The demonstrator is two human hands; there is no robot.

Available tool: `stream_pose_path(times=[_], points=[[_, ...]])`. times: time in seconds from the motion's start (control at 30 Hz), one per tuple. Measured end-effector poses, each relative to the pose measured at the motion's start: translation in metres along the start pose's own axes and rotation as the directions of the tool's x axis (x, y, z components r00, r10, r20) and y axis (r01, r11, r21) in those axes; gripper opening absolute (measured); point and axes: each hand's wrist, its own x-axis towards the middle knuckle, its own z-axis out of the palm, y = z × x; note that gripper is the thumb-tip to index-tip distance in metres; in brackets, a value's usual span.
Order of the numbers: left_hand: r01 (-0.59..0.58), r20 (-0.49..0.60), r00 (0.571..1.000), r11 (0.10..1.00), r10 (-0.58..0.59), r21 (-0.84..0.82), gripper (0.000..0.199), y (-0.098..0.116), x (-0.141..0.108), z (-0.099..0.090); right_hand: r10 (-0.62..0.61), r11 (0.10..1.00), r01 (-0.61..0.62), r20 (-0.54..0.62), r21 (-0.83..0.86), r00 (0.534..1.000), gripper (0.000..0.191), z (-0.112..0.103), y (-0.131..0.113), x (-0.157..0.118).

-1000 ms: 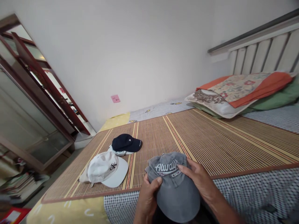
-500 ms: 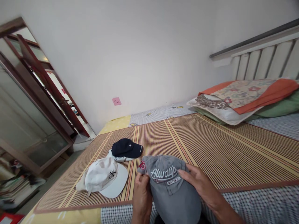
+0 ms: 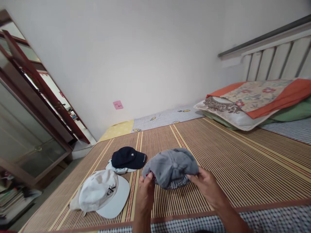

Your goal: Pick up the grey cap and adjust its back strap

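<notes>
1. A soft grey fabric baseball cap (image 3: 173, 165) is held between both hands above a brown-and-tan striped mat (image 3: 230, 168); I cannot tell whether it touches the mat. Its crown faces up, and white stitched lettering shows partly at its 5 o'clock edge. Clock directions run from this cap, with 12 towards the wall.

2. The left hand (image 3: 144, 197) is at 8 o'clock, its thumb and curled fingers pinched together on the cap's edge, beside a small red patch.

3. The right hand (image 3: 209, 187) is at 4 o'clock, thumb and fingers closed on the opposite edge, with only cloth between them.

4. At 8 o'clock, farther out, lies a white cap with black "CK" letters (image 3: 99, 191), its brim pointing to 4 o'clock.

5. Between 9 and 10 o'clock, a dark navy cap (image 3: 126, 157) rests on a pale whitish cap (image 3: 115, 168), mostly covered.

6. At 2 o'clock, well apart, is a white pillow with brown scrollwork (image 3: 221, 111), partly under an orange-bordered floral cloth (image 3: 257, 94).

7. At 11 o'clock, a pink square (image 3: 118, 105) is on the white wall (image 3: 157, 58).
</notes>
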Motion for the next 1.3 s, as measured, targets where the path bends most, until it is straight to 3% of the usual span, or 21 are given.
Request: stream_pose_path(times=[0.07,0.17,0.27,0.37,0.47,0.67,0.87,1.0,1.1,1.23,1.3], points=[[-0.009,0.071,0.997,0.982,-0.004,0.187,0.030,-0.006,0.006,-0.014,-0.065,0.992,0.067,0.016,-0.109,0.998,0.024,-0.004,0.012,0.004],[-0.006,0.161,0.984,0.899,-0.071,0.437,0.012,-0.023,0.005,-0.037,-0.080,0.943,0.100,0.075,-0.319,0.994,0.038,-0.015,0.043,0.001],[0.012,0.126,0.988,0.852,-0.091,0.524,0.009,-0.042,-0.007,-0.051,0.037,0.870,0.038,0.141,-0.492,0.989,0.044,-0.026,0.073,-0.010],[0.039,0.109,0.987,0.840,-0.116,0.541,0.012,-0.055,-0.018,-0.054,0.073,0.839,0.041,0.187,-0.542,0.980,0.040,-0.032,0.084,-0.019],[0.049,0.096,0.988,0.831,-0.123,0.554,0.014,-0.057,-0.025,-0.054,0.022,0.822,0.091,0.192,-0.563,0.981,0.040,-0.029,0.073,-0.019],[-0.096,0.184,0.982,0.755,-0.034,0.649,0.037,-0.048,-0.036,-0.067,0.010,0.812,0.106,0.194,-0.574,0.981,0.025,-0.007,0.040,-0.019],[-0.201,0.274,0.962,0.722,0.017,0.662,0.059,-0.047,-0.055,-0.078,0.052,0.842,0.092,0.250,-0.532,0.967,0.037,0.021,0.042,-0.031],[-0.157,0.223,0.975,0.717,0.003,0.679,0.052,-0.055,-0.064,-0.080,0.122,0.820,0.068,0.290,-0.568,0.949,0.052,0.025,0.042,-0.034],[-0.141,0.158,0.986,0.719,0.045,0.681,0.043,-0.060,-0.067,-0.082,0.134,0.813,0.074,0.309,-0.577,0.942,0.056,0.015,0.034,-0.034],[-0.111,0.035,0.993,0.777,0.113,0.620,0.023,-0.059,-0.062,-0.085,0.112,0.794,0.139,0.367,-0.592,0.924,0.035,-0.009,0.028,-0.034],[-0.007,-0.059,0.997,0.793,0.054,0.609,0.012,-0.058,-0.054,-0.087,0.099,0.774,0.167,0.378,-0.610,0.920,0.024,-0.020,0.027,-0.035]])
